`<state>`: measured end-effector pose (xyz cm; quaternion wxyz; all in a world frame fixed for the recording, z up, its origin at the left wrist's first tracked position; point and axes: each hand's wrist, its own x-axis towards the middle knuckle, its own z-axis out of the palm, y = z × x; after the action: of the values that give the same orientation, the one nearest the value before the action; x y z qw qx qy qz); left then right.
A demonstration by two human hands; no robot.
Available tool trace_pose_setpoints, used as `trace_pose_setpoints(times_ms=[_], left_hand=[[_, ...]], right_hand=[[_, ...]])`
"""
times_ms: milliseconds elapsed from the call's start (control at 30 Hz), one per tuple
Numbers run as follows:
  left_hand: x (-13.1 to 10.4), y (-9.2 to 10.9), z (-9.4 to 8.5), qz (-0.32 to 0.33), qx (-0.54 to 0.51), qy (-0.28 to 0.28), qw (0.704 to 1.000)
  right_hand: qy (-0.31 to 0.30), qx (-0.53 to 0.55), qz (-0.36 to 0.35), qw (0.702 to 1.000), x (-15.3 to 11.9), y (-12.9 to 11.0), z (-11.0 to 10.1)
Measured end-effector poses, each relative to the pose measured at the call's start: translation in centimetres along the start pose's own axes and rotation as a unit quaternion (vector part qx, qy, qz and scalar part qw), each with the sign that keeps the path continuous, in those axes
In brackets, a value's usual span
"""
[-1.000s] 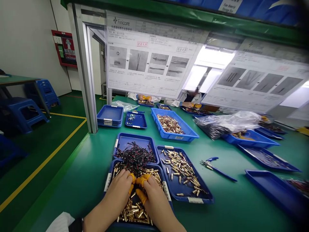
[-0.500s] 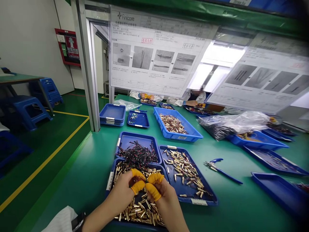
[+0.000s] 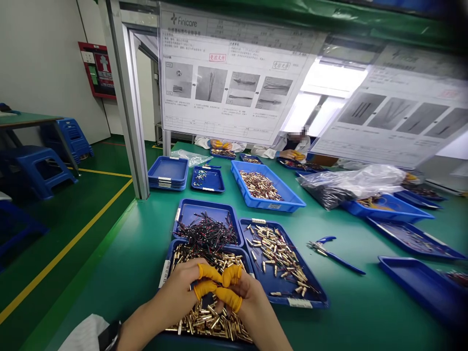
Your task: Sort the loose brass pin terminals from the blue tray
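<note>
My left hand (image 3: pixel 188 285) and my right hand (image 3: pixel 243 295) meet fingertip to fingertip over a blue tray of brass-coloured metal tubes (image 3: pixel 210 319). Yellow covers wrap the thumb and forefinger of each, and both pinch something too small and covered to name. Just beyond is a blue tray holding a heap of black wires with reddish strands (image 3: pixel 208 231). To the right, another blue tray carries brass pieces with thin wires attached (image 3: pixel 276 251).
Blue-handled pliers (image 3: pixel 334 256) lie right of the trays. Farther back are a deep blue bin (image 3: pixel 292 200), stacked trays (image 3: pixel 168 170) and a plastic bag (image 3: pixel 351 183). A metal post (image 3: pixel 133 107) stands left; hanging sheets (image 3: pixel 226 117) are above. People work across the table.
The view has shifted slightly. My hands remain together above the brass pieces, with the fingers repositioned a little. Across the table, a person's hands have moved closer together.
</note>
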<state>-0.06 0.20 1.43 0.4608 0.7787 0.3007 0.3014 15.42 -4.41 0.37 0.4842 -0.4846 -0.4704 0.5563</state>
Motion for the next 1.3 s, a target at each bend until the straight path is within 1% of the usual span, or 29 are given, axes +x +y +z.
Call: trace_pose_setpoints(times_ms=[67, 133, 200, 267, 300, 333, 400, 467, 500, 567, 633, 700, 800, 933, 1000, 1067, 1133, 1200, 1300], left_hand=[[0.0, -0.1, 0.1, -0.006, 0.010, -0.002, 1.000], [0.0, -0.2, 0.4, -0.012, 0.024, 0.013, 1.000], [0.0, -0.5, 0.6, -0.017, 0.034, 0.043, 0.998], [0.0, -0.7, 0.7, -0.029, 0.036, 0.081, 0.996], [0.1, -0.9, 0.6, -0.039, 0.036, 0.105, 0.993], [0.2, -1.0, 0.5, -0.054, 0.037, 0.131, 0.989], [0.4, -1.4, 0.3, -0.097, 0.049, 0.178, 0.978], [0.7, -1.6, 0.1, -0.129, 0.074, 0.197, 0.969], [0.7, -1.6, 0.1, -0.132, 0.085, 0.191, 0.969], [0.7, -1.4, 0.3, -0.107, 0.089, 0.148, 0.979], [0.5, -1.1, 0.7, -0.067, 0.071, 0.089, 0.991], [0.2, -0.8, 1.0, -0.045, 0.054, 0.056, 0.996], [0.0, -0.9, 1.3, -0.029, 0.059, 0.060, 0.996], [-0.1, -1.0, 1.3, -0.013, 0.081, 0.064, 0.995], [0.0, -0.8, 1.1, -0.021, 0.091, 0.061, 0.994], [0.0, -0.6, 0.7, -0.049, 0.106, 0.044, 0.992], [-0.1, -0.5, 0.2, -0.084, 0.131, 0.001, 0.988], [-0.3, -0.5, -0.1, -0.108, 0.173, -0.058, 0.977], [-0.4, -0.7, -0.1, -0.099, 0.246, -0.126, 0.956]], right_hand=[[0.004, -0.007, 0.005, 1.000, 0.0, 0.0, 0.0], [0.013, -0.031, -0.001, 0.999, 0.0, 0.2, -0.1], [0.041, -0.091, -0.024, 0.995, 0.0, 0.4, -0.2], [0.079, -0.156, -0.047, 0.984, 0.0, 0.8, -0.5], [0.094, -0.170, -0.049, 0.980, 0.0, 0.9, -0.7], [0.104, -0.167, -0.044, 0.979, 0.0, 0.9, -0.8], [0.107, -0.126, -0.022, 0.986, 0.1, 0.9, -0.8], [0.098, -0.078, 0.008, 0.992, 0.1, 0.6, -0.6], [0.089, -0.065, 0.023, 0.994, 0.1, 0.4, -0.4], [0.071, -0.053, 0.046, 0.995, 0.0, 0.1, 0.0], [0.052, -0.046, 0.043, 0.997, -0.1, 0.0, 0.2], [0.035, -0.042, 0.026, 0.998, 0.0, 0.2, 0.2], [0.019, -0.050, 0.010, 0.999, 0.1, 0.8, 0.0], [0.019, -0.096, 0.000, 0.995, 0.1, 1.0, -0.1], [0.020, -0.134, -0.012, 0.991, 0.0, 0.8, -0.1], [0.021, -0.181, -0.029, 0.983, -0.3, 0.4, -0.1], [0.026, -0.220, -0.046, 0.974, -0.5, 0.2, -0.4], [0.031, -0.227, -0.050, 0.972, -0.7, 0.3, -0.7], [0.040, -0.220, -0.046, 0.974, -0.8, 0.7, -1.1]])
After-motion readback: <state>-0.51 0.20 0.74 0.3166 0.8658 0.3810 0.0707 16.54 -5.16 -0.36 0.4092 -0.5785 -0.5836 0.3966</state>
